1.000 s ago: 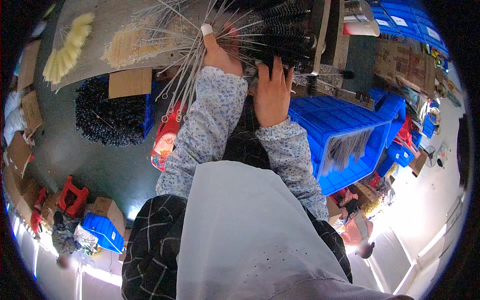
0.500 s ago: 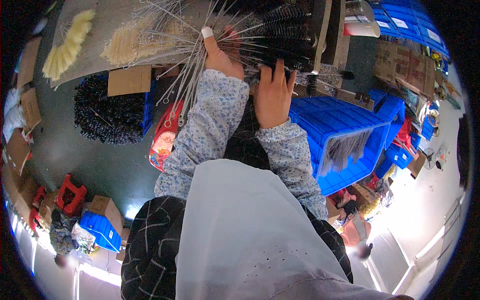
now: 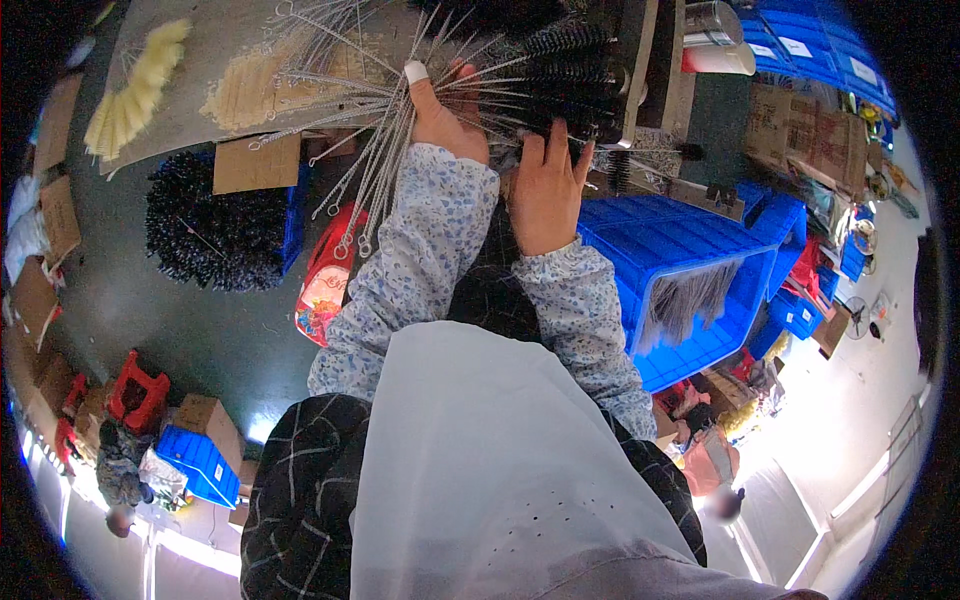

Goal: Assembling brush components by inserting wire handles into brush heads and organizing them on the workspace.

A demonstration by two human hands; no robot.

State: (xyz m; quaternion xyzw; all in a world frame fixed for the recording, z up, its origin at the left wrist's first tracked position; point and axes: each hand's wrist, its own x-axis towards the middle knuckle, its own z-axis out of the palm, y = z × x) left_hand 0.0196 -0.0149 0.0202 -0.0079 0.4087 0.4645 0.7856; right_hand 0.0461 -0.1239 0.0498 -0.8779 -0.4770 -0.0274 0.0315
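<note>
My left hand (image 3: 448, 125) is closed around a fan of twisted-wire brushes (image 3: 395, 120), its thumb tip wrapped in white. Their looped bare wire ends spread out to the left and down over my sleeve. On the right, the black bristle heads (image 3: 570, 85) bunch together near the table's edge. My right hand (image 3: 545, 195) lies just below these bristles, fingers stretched and apart, fingertips at the lower bristles. Whether its thumb touches a wire is hidden.
Pale bristle brushes (image 3: 270, 85) and a yellow bunch (image 3: 140, 90) lie on the table (image 3: 205, 110). At right stands a blue crate (image 3: 660, 225) with wire pieces inside. Black brushes (image 3: 215, 225) fill a crate at left, beside a red bag (image 3: 325, 295). Two people are in the background.
The left thumb and the wire ends have shifted slightly. The right hand stays almost in place, and the bristle heads by it have moved a little.
</note>
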